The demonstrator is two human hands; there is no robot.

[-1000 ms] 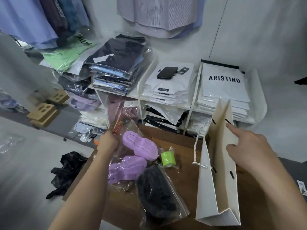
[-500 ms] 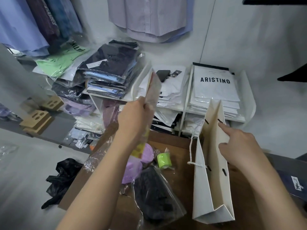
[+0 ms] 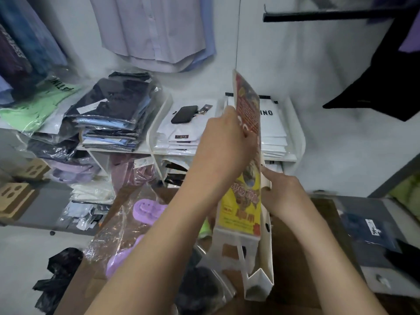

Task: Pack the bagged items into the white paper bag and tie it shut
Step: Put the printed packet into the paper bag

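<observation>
Clerk: Left hand (image 3: 223,144)?
Inspector: Gripping the printed packet (image 3: 246,201), held upright, its lower end at the mouth of the white paper bag (image 3: 264,264).
Clerk: Right hand (image 3: 284,196)?
Inspector: Pinching the bag's rim, beside the packet. Bagged purple slippers (image 3: 147,209) lie left of the left forearm.

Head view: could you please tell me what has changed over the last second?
The left hand lifted the printed packet off the table and carried it right, upright, to the mouth of the white paper bag. The right hand still holds the bag's rim; the purple slippers and black bagged item stayed put.
</observation>
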